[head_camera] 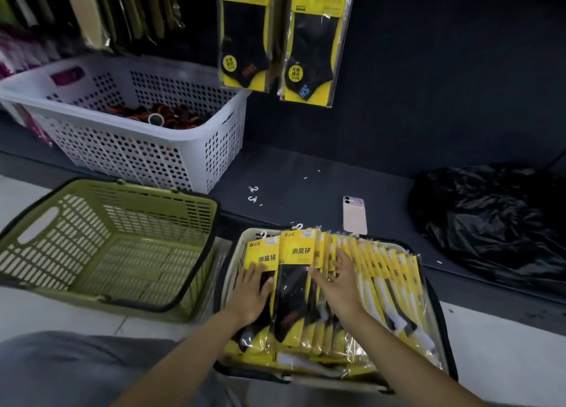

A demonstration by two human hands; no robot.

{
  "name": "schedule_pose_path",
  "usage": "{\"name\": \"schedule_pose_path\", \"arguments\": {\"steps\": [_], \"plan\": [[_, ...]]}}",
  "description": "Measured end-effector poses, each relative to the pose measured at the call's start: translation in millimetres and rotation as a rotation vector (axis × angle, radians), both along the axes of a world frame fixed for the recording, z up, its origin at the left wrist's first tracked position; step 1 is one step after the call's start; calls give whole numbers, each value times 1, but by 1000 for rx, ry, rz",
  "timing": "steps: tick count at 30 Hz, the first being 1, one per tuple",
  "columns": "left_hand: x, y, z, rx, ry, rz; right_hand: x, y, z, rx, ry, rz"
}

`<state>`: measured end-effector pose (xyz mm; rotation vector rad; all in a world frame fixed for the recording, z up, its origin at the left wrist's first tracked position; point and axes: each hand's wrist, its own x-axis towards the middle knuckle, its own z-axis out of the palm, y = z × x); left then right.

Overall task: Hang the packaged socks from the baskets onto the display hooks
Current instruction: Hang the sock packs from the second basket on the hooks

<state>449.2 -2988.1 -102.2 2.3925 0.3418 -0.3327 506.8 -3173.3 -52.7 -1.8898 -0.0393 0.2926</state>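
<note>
A cream basket (441,330) with a black rim sits on the floor in front of me, packed with several yellow sock packs (382,287) standing in a row. My left hand (249,296) rests flat on the leftmost pack (263,255), fingers straight. My right hand (340,284) lies with spread fingers on the row, touching the front black-sock pack (294,271). Two yellow sock packs (245,32) (315,39) hang on the dark display wall above.
An olive-green basket (116,247) stands at the left with nothing in it. A white perforated basket (131,121) with dark goods is on the low shelf. A phone (354,215), loose white hooks (253,193) and a black plastic bag (496,222) lie on the shelf.
</note>
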Motion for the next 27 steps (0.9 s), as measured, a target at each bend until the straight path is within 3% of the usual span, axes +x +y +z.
{"name": "schedule_pose_path", "arguments": {"steps": [3, 7, 9, 12, 16, 19, 22, 24, 27], "plan": [[0, -7, -14, -93, 74, -22, 7, 11, -2, 28, 99, -60], [2, -15, -2, -325, -89, 46, 5, 37, -5, 142, 447, 72], [2, -20, 10, -404, -187, 69, 7, 42, -5, 181, 484, 50], [-2, -28, 27, -641, -230, 258, 10, 36, -5, 163, 464, 19], [3, -31, 56, -743, -16, 454, 17, 15, 8, 141, 424, 3], [26, -44, 91, -867, -78, 344, 30, -8, 49, 245, 313, 63], [48, -62, 124, -945, -328, 211, 48, -38, 104, 331, 84, 199], [57, -71, 139, -896, -447, 123, 56, -55, 132, 269, -44, 218], [62, -84, 131, -715, -469, 5, 65, -79, 137, 183, -93, 211]]}}
